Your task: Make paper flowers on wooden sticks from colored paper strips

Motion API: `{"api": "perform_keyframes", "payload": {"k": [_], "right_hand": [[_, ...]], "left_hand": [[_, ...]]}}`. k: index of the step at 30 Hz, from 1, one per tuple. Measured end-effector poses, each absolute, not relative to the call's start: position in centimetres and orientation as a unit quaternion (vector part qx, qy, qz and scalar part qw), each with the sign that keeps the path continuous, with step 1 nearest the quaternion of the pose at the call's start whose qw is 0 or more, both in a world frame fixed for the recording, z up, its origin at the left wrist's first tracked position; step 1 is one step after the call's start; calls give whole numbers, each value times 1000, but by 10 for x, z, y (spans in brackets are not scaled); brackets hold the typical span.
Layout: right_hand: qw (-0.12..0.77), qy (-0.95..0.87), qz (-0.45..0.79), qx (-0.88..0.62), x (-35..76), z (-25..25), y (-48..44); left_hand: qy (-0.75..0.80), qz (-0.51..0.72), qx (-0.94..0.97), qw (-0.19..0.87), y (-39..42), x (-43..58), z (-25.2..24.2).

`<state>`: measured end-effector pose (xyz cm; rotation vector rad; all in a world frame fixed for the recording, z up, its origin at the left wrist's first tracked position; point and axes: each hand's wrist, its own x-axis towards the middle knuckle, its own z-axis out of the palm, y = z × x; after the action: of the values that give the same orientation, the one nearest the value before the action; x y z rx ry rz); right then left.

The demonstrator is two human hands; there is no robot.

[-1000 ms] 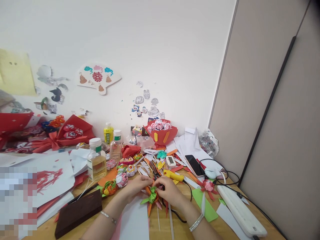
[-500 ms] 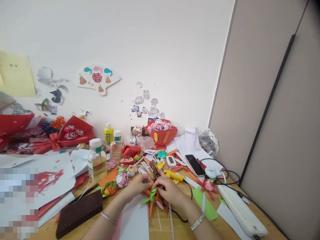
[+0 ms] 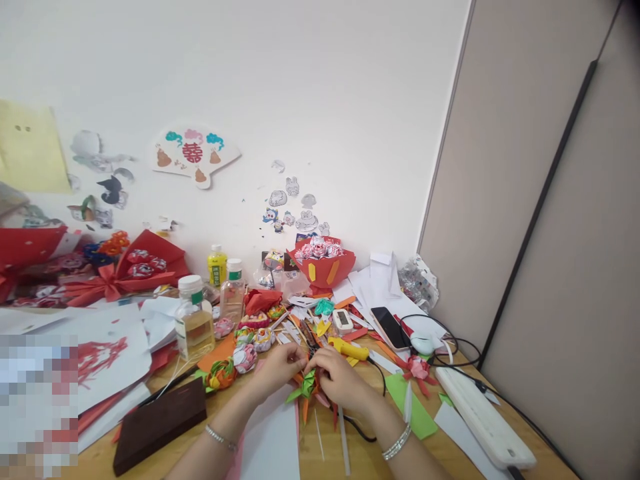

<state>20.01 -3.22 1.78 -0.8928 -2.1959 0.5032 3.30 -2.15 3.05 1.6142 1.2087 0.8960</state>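
Observation:
My left hand and my right hand meet over the table, fingertips pinched close together. Between them is a paper flower with green and orange folded strips that point downward. Both hands grip its upper part, and the fingers hide exactly where they pinch. Just beyond my right hand lies a yellow hot glue gun, its black cord running down to the right. Dark-handled scissors seem to lie behind the fingertips, partly covered. Left of my left hand rest finished paper flowers, among them an orange and green one.
A dark brown box and bottles stand at left. White paper lies under my left forearm. To the right are a phone, green paper and a white power strip. A red bouquet stands by the wall.
Both hands stay pinched at the paper flower. The flower has shifted slightly right and up, its green strips partly turned. The view has moved a little.

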Motion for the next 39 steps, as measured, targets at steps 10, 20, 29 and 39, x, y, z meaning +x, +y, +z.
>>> {"api": "perform_keyframes", "payload": {"k": [10,20,29,39], "right_hand": [[353,-844,173,-366,201,19,-31],[360,-850,170,-345,202,18,-29],[339,-864,135,-347,204,21,-31],[353,-844,179,-361,202,20,-33]], "left_hand": [[483,393,670,403,-18,35,22],[508,391,683,350,-22,38,25],[510,407,672,350,-16,37,19],[527,392,676,333,-25,39,28]]}}
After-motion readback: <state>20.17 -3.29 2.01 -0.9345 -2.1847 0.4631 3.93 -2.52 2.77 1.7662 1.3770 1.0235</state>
